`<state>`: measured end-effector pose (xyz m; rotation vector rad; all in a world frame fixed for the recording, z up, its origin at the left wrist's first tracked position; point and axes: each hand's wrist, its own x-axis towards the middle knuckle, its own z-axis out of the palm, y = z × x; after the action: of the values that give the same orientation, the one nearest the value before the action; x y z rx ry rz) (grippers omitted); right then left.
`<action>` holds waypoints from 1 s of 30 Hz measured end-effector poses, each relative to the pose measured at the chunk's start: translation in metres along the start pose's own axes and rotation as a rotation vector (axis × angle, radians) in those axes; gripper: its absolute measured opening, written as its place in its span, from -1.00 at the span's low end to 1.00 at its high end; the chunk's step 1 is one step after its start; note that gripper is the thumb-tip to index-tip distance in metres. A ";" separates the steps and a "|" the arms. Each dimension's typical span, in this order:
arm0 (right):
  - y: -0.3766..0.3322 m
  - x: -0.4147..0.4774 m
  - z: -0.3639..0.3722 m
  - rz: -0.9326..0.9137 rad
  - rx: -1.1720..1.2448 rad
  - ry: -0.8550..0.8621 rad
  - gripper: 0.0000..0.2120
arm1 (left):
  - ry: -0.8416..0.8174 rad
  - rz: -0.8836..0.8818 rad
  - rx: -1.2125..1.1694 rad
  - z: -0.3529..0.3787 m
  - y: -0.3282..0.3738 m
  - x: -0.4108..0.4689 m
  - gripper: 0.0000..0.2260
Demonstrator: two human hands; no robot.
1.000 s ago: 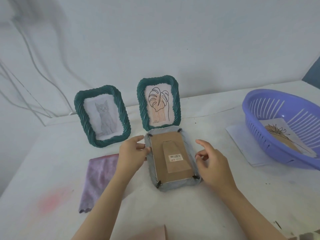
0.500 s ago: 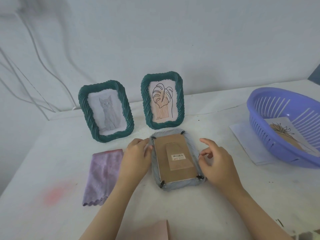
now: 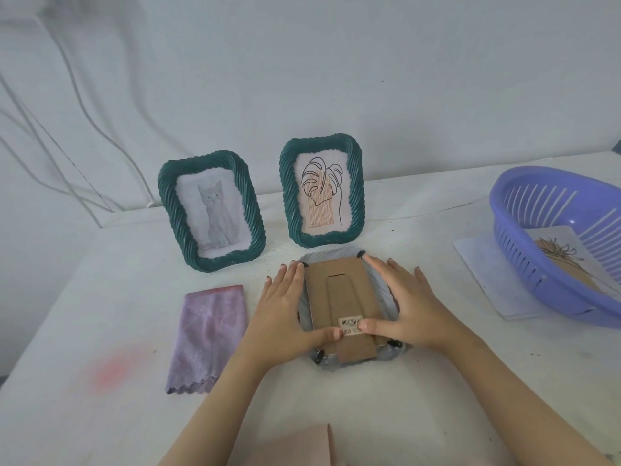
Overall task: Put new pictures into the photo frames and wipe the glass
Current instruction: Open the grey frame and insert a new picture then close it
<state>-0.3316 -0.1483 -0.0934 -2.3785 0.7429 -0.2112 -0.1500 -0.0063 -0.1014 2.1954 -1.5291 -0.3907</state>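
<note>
A grey photo frame [image 3: 339,290] lies face down in the middle of the table, its brown cardboard back and stand facing up. My left hand [image 3: 285,311] lies flat along its left side, and my right hand [image 3: 410,307] along its right side. Both thumbs press on the stand by the barcode label [image 3: 351,322]. Behind it two green twisted frames stand upright: one with a cat drawing [image 3: 174,213], one with a leaf drawing [image 3: 356,186]. A lilac cloth [image 3: 208,334] lies to the left of my left hand.
A purple plastic basket [image 3: 504,210] at the right edge holds a plant picture [image 3: 564,260] and rests on a white sheet [image 3: 484,267]. A pink object [image 3: 302,445] shows at the bottom edge. White cables [image 3: 67,129] hang on the wall at left.
Both hands moved from beside the face-down frame onto it, fingers now flat along its sides and thumbs meeting on the stand. The view has shifted closer and slightly left.
</note>
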 end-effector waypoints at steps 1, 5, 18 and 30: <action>0.000 0.001 0.000 -0.004 -0.004 0.006 -0.06 | 0.005 0.002 0.012 0.000 0.000 0.001 0.10; 0.001 0.007 0.001 -0.007 -0.061 0.024 -0.07 | 0.038 0.054 0.052 -0.003 -0.005 0.004 0.17; 0.006 0.024 -0.004 -0.024 -0.184 -0.012 0.15 | -0.076 0.034 0.197 -0.014 -0.002 0.017 0.17; 0.003 0.010 0.001 -0.023 0.000 0.026 -0.10 | 0.019 0.048 -0.001 -0.007 -0.003 0.010 0.12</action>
<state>-0.3243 -0.1552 -0.0960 -2.3893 0.7280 -0.2515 -0.1407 -0.0132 -0.0970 2.1515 -1.5680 -0.3546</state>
